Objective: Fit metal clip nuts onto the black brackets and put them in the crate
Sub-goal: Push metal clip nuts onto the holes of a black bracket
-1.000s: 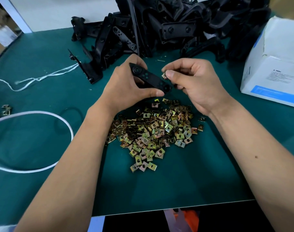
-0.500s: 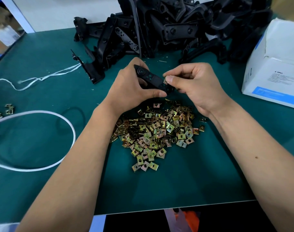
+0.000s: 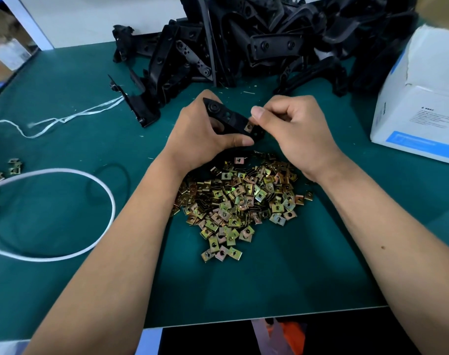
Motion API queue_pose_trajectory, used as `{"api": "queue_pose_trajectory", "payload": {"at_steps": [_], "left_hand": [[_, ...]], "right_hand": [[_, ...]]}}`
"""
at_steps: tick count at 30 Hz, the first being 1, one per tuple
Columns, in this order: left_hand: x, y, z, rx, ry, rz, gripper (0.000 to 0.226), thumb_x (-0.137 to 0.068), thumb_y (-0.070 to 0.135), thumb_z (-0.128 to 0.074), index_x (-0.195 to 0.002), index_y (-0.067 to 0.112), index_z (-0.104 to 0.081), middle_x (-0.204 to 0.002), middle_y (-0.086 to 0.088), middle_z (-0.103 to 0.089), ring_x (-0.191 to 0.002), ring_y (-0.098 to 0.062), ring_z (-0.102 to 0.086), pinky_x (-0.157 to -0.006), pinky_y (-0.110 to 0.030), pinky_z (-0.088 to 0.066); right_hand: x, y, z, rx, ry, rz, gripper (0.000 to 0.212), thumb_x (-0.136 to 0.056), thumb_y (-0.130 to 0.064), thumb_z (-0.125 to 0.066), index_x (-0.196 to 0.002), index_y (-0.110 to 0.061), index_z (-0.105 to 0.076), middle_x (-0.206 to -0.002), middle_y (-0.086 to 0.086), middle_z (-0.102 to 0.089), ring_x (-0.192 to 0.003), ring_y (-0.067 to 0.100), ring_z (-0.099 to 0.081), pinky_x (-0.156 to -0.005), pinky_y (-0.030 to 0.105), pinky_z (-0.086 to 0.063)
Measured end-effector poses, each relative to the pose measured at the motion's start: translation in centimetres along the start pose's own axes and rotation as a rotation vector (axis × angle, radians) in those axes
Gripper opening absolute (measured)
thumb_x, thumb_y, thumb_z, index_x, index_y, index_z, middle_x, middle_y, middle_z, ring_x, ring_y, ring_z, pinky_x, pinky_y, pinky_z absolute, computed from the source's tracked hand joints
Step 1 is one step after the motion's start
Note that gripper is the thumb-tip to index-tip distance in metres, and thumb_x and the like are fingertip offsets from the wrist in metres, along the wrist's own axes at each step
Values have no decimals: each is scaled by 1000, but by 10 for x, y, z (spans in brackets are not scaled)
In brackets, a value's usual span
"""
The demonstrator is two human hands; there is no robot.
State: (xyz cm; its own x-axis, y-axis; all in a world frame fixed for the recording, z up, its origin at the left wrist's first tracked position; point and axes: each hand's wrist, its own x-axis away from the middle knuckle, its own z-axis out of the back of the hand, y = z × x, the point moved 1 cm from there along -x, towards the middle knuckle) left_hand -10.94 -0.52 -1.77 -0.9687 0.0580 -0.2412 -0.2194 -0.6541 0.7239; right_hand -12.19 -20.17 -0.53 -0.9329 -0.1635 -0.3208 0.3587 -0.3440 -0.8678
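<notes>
Both hands are busy: the left hand [image 3: 205, 139] holds a black bracket [image 3: 233, 120] around its middle, and the right hand [image 3: 292, 131] pinches a small clip nut [image 3: 249, 126] onto the bracket's end. That bracket looks stiff and light, so the middle seems a good place to hold, while the shiny nut looks tiny and slippery and may need a tight pinch on its edges. More clip nuts lie in a pile [image 3: 238, 201] on the green counter [image 3: 64, 155] just under the hands, and more brackets [image 3: 256, 39] are heaped behind.

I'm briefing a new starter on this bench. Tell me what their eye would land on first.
First, the two hands at centre: the left hand grips a black bracket while the right hand pinches a clip nut at its end. Just below lies a glinting heap of clip nuts on the green mat; behind, a big pile of black brackets.
</notes>
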Motion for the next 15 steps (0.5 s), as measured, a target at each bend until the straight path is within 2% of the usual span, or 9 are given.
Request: {"api": "queue_pose_trajectory", "payload": {"at_steps": [1,2,4,5,6,8,11,13,15], "left_hand": [[0,0,-1,-9,3,-5,70,-54,57,-95,-97,23,-51,-76,16,-63,-65,9,-56,-57,-7,-39],[0,0,-1,-21,13,-6,70,-54,58,-95,-97,23,-52,-77,16,-62,-67,10,-56,-58,-8,-40],[-1,0,0,-25,56,27,69,-56,60,-93,-98,22,-53,-84,16,-63,-75,10,-58,-62,-9,-44],[-1,-1,3,0,84,55,66,-58,59,-92,-99,23,-54,-88,16,-64,-79,8,-61,-65,-9,-46],[-2,-1,6,52,107,81,64,-61,55,-92,-100,24,-53,-92,15,-66,-82,7,-63,-68,-9,-48],[-2,-3,14,230,151,118,61,-67,47,-92,-105,24,-50,-101,10,-70,-89,6,-67,-80,-14,-54],[-2,-5,25,431,252,134,70,-63,48,-90,-111,20,-47,-110,-2,-74,-101,-12,-72,-92,-35,-59],[-4,-5,27,432,299,147,74,-65,46,-91,-116,16,-46,-107,-6,-75,-98,-17,-74,-91,-43,-60],[-4,-7,25,394,298,156,71,-70,40,-92,-116,16,-44,-102,-5,-76,-94,-18,-75,-89,-45,-61]], "right_hand": [[0,0,2,-15,-12,5,28,-99,-25,-66,-74,-17,-75,-70,-11,-64,-81,16,-69,-81,40,-53],[0,0,3,-37,-28,-2,28,-101,-25,-64,-76,-19,-75,-66,-18,-62,-76,8,-69,-79,34,-53],[1,0,2,-54,-35,-43,23,-103,-25,-61,-92,-17,-79,-60,-29,-60,-67,-8,-63,-73,13,-46],[1,2,0,-27,-3,-61,22,-103,-28,-61,-102,-16,-80,-63,-31,-62,-69,-10,-63,-72,9,-45],[0,4,-1,23,42,-76,22,-102,-30,-63,-109,-17,-79,-72,-27,-67,-75,-8,-65,-74,12,-47],[-3,8,-1,141,68,-78,17,-96,-33,-70,-107,-22,-76,-84,-15,-70,-79,0,-64,-75,18,-51],[-2,7,-2,337,-185,31,10,-87,-35,-80,-95,-29,-78,-81,-13,-66,-75,1,-60,-70,22,-44],[0,5,-5,424,-349,64,11,-83,-40,-83,-92,-34,-80,-87,-12,-66,-83,5,-62,-75,30,-48],[0,3,-7,440,-420,64,10,-81,-38,-85,-89,-35,-80,-89,-11,-67,-85,6,-63,-80,36,-52]]}}
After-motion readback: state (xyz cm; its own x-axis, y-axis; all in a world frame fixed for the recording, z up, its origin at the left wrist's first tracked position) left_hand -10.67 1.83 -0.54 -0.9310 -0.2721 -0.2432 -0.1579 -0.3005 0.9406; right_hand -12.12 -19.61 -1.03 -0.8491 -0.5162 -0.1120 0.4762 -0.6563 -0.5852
